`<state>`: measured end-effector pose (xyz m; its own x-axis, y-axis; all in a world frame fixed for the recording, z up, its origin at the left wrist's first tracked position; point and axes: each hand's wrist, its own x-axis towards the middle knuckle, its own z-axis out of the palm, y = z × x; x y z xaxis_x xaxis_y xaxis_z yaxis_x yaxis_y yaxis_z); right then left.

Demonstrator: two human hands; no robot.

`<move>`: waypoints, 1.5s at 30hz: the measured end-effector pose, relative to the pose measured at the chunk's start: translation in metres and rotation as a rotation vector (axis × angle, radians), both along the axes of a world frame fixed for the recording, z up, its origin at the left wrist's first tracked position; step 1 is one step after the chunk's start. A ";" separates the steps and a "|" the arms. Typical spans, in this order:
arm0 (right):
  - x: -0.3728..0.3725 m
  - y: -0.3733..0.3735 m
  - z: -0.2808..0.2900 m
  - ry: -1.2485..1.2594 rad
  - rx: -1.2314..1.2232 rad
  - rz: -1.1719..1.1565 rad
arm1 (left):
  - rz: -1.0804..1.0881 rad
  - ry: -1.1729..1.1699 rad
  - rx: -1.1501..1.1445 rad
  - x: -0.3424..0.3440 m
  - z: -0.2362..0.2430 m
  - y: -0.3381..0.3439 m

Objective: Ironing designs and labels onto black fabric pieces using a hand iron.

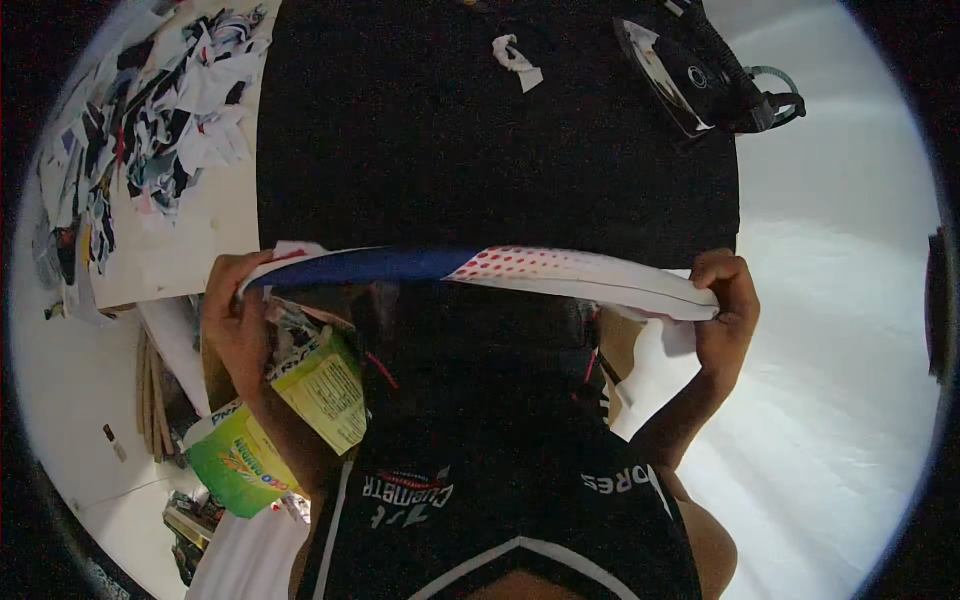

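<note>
A long folded piece of fabric [400, 265], blue on the left and white with red dots toward the middle and right, is stretched between my hands. It spans the near edge of the black-covered table [450, 150]. My left hand [235, 315] is closed on the blue and white end, its fingers curled over the edge. At the other end, my right hand [728, 310] pinches the plain white part. The fabric bows slightly upward in the middle. A white cloth [655, 375] hangs below the fabric beside my right wrist.
A black clothes iron [680, 85] lies at the table's far right, with its hose or cord behind. A small white scrap [517, 62] rests near the far edge. Many cloth scraps [190, 110] pile up on the pale board at left. A green and yellow bag [250, 455] sits beside my left forearm.
</note>
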<state>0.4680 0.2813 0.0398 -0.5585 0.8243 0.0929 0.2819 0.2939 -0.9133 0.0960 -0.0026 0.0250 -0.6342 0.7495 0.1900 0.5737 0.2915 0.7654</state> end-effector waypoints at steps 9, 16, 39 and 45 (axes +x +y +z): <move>-0.007 0.072 -0.045 -0.550 0.296 -0.384 | -0.088 0.323 -0.608 -0.096 -0.081 0.004; -0.031 0.014 -0.078 -0.478 0.489 -0.285 | 0.157 0.503 -0.304 -0.013 -0.067 0.041; -0.081 0.014 -0.119 -0.645 0.561 0.184 | -0.117 0.608 -0.474 -0.023 -0.107 0.030; -0.079 0.018 -0.120 -0.714 0.647 0.195 | 0.041 0.647 -0.526 -0.041 -0.099 0.012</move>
